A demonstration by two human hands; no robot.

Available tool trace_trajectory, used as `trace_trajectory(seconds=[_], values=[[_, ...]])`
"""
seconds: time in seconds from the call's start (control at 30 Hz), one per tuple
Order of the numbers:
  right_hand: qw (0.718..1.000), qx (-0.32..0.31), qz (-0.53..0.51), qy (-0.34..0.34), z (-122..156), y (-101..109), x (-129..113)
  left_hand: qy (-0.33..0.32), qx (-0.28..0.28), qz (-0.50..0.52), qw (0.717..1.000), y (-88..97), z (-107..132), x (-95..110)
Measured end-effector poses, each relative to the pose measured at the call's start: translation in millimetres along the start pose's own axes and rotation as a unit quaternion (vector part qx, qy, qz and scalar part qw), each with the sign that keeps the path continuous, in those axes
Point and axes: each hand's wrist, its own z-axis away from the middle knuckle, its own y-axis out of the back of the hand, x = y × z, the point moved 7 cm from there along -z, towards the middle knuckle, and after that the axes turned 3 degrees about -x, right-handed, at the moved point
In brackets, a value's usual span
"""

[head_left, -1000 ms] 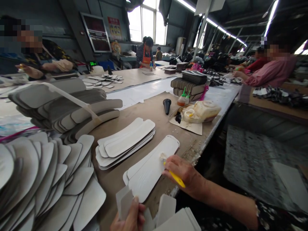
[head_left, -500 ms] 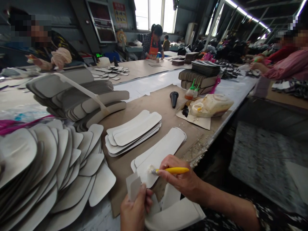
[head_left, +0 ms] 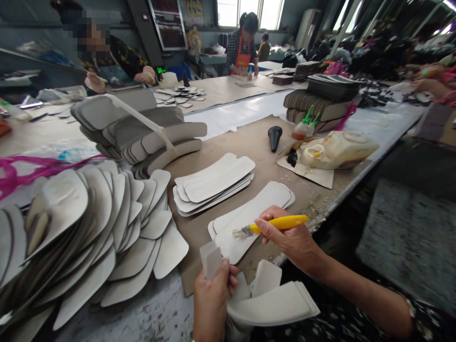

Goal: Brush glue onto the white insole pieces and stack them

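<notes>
My right hand (head_left: 285,232) is closed around the yellow handle of a paintbrush (head_left: 274,224). Its pale bristles rest on the top piece of a stack of long white cut pieces (head_left: 254,218) on brown paper. In my left hand (head_left: 215,289), between thumb and fingers, is a small grey-white cut piece (head_left: 211,259), held upright near the stack's near end. Several more curved pale pieces (head_left: 274,306) lie beside that hand, over my lap. Behind the brushed stack sits another pile of white curved pieces (head_left: 217,183).
A large fanned heap of pale pieces (head_left: 96,228) fills the left side, with a tied grey bundle (head_left: 142,128) behind. Farther right are a black cone-shaped object (head_left: 274,137), green-tipped bottles (head_left: 302,126) and a glue-stained plastic jug (head_left: 342,149). Co-workers (head_left: 244,47) stand across the table.
The view has swung left, so things appear farther right. The paintbrush has shifted along the top piece and its handle is tilted more. My left hand keeps its small piece.
</notes>
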Motion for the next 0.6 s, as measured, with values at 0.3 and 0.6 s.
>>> trace_trajectory(seconds=[0.3,0.6], values=[[0.972,0.064,0.185,0.13,-14.9,36.6,5.3,0.022,0.04,-0.02,0.999,2.1,0.7,0.0],[0.886,0.103,0.359,0.275,-14.0,81.8,-15.8,0.022,0.071,-0.069,0.995,2.4,4.7,10.8]])
